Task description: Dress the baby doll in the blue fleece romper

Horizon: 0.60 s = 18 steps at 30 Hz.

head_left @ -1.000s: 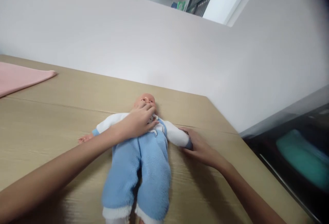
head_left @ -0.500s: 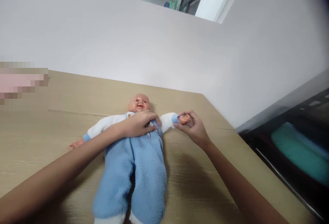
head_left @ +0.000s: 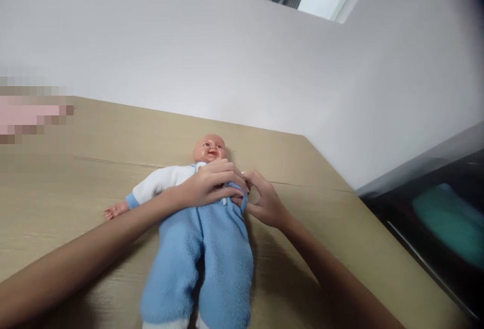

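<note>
The baby doll (head_left: 204, 218) is cut off at the bottom edge, so its feet are out of view. Its chest is covered by the left hand (head_left: 212, 185), whose fingers curl into the blue fleece. The doll's far sleeve is hidden behind the right hand (head_left: 264, 203), and whether those fingers grip anything cannot be told. Both forearms run off the lower edge. Far left of the doll, a pink patch (head_left: 32, 112) is pixelated. Right of the doll, a teal shape (head_left: 449, 223) behind dark glass is too blurred to identify.

fleecy cloth doll suit (head_left: 212, 248), matt wood-grain table (head_left: 94, 168)
</note>
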Available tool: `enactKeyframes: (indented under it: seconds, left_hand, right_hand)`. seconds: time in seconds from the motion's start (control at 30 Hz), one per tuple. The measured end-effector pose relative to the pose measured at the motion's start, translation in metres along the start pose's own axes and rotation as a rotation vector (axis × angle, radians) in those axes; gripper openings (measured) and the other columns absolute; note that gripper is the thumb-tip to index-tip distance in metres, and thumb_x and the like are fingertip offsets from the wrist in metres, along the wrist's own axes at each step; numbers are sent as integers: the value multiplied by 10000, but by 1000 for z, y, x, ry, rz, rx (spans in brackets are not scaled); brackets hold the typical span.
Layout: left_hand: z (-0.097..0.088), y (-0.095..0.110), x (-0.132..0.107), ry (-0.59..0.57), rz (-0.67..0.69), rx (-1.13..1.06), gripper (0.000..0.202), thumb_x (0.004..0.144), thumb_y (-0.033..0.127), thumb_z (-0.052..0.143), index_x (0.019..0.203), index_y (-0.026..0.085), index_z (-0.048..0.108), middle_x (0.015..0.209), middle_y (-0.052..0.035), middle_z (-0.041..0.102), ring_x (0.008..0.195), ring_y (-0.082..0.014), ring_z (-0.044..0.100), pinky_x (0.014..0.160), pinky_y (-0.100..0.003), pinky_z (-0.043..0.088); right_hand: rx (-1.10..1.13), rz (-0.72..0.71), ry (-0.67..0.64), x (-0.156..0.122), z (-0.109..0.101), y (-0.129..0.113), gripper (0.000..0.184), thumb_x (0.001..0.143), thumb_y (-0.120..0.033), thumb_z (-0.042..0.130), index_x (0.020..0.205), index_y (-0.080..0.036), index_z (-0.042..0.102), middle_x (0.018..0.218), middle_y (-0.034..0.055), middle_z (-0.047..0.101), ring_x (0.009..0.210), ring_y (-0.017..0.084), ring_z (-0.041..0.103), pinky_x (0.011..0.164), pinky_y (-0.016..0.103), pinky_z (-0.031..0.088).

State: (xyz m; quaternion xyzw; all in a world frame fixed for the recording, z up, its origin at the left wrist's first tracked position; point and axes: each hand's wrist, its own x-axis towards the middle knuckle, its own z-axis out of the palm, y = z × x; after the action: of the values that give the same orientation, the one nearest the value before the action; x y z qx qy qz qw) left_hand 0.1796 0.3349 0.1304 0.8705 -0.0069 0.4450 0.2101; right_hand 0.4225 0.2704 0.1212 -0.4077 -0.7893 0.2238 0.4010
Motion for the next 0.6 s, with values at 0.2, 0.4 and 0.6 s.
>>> enactKeyframes:
  seconds: [0.2,0.4,0.6]
  left_hand:
    - [6,-7,1,92,-116,-101,91,1108,288,800,1131,211,842,1066,-93,799,1017,-223,767,934,-349,617]
    - [10,-13,-2,66,-343,-85,136,1112,336,770,1097,201,769,1046,-70,798,975,-228,747,895,-359,576]
    - [9,-11,-4,-81,-441,112,251,1130,451,636,1039,217,635,995,-50,703,906,-237,648,816,-372,475]
  right_hand:
    - [-26,-147,-119,-17,-6,-12,170,1117,-299,649,1276,-256,695,1250,114,673,1144,313,627,1021,478,540]
    - [110,-35,-68,-26,5,-7,312,1172,-515,638,1241,-275,824,1265,103,706,1248,333,648,1168,517,509]
    - [611,329,215,-31,28,12,454,1077,-717,710,1118,-282,830,1137,64,796,1193,320,734,1158,493,563]
